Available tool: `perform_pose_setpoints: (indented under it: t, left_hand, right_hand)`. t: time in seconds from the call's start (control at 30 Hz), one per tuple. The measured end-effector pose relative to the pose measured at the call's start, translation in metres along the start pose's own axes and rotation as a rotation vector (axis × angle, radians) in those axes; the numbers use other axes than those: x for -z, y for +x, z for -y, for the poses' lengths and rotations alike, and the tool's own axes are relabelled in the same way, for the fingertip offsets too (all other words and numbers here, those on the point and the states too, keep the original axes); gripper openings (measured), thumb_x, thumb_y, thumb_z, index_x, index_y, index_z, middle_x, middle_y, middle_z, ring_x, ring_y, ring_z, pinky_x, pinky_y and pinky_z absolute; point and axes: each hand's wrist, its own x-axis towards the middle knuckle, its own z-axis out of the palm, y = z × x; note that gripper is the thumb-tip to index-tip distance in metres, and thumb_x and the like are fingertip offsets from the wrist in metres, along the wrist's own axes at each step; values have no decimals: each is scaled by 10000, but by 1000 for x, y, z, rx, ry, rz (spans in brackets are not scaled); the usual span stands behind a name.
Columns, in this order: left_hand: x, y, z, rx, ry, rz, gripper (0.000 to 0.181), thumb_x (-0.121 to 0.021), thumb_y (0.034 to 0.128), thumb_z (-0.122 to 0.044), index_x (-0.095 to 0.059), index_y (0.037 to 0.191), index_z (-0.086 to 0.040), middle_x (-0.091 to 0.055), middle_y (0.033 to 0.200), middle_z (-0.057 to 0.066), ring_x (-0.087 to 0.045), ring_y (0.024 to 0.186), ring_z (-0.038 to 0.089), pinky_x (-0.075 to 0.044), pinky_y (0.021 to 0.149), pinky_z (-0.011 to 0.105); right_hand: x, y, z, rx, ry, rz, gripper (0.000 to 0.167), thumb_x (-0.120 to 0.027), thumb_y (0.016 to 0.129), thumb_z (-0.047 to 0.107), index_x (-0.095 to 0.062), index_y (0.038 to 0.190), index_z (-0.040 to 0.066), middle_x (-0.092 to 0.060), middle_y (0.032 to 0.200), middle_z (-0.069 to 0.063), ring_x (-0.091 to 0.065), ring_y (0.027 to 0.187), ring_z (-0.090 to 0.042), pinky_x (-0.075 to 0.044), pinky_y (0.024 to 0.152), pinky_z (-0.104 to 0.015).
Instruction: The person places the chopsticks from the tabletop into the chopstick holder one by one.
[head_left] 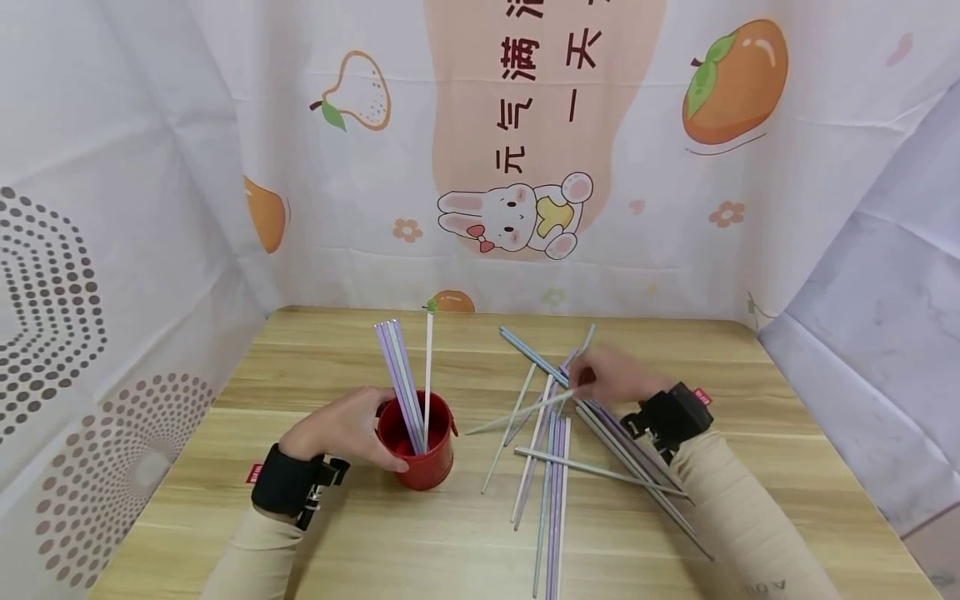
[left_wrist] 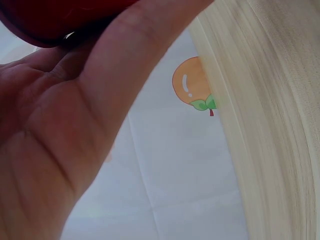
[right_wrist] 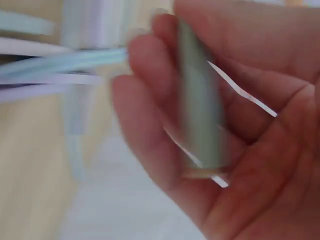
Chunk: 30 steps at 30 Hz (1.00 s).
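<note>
My left hand (head_left: 348,427) grips a small red metal bucket (head_left: 431,472) from its left side, thumb at the front. Several purple and pale chopsticks (head_left: 401,375) lean left inside it, while one whitish chopstick (head_left: 428,358) stands nearly upright. In the left wrist view only part of the bucket (left_wrist: 65,15) shows above the palm. Over the loose pile my right hand (head_left: 615,373) pinches a pale green chopstick (head_left: 517,414) that points left toward the bucket. Its blurred thick end (right_wrist: 202,110) crosses the curled fingers in the right wrist view.
Several purple, blue, green and pinkish chopsticks (head_left: 556,500) lie crossed on the wooden table (head_left: 375,550). Some run beneath the right hand and forearm. A printed white cloth (head_left: 360,200) hangs behind the table's back edge, and cloth walls stand at both sides.
</note>
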Motion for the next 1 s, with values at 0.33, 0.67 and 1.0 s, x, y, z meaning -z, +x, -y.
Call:
perform_pose_setpoints:
  t: [0.33, 0.67, 1.0]
  left_hand:
    - [-1, 2, 3, -10, 11, 1, 681, -925, 738, -363, -638, 1299, -105, -743, 1170, -21, -691, 1056, 180, -583, 906, 272]
    - [-1, 1, 2, 5, 11, -3, 678, -921, 742, -379, -641, 1291, -98, -746, 1150, -16, -697, 1049, 225, -591, 898, 293]
    - [-1, 0, 1, 4, 14, -3, 675, -922, 742, -383, -644, 1284, -92, -751, 1139, -21, -702, 1057, 291, -606, 920, 405]
  right_hand:
    - [63, 19, 51, 188, 22, -260, 114, -735, 914, -13, -786, 905, 88, -753, 843, -10, -583, 683, -44, -505, 629, -221]
    - [74, 53, 107, 160, 76, -109, 57, -843, 863, 175, -792, 836, 175, -756, 824, 55, -706, 761, -92, -602, 737, -254]
    - [31, 91, 113, 86, 549, -182, 159, -747, 953, 170, -759, 880, 30, -772, 788, -105, -747, 673, -244, -642, 690, -410]
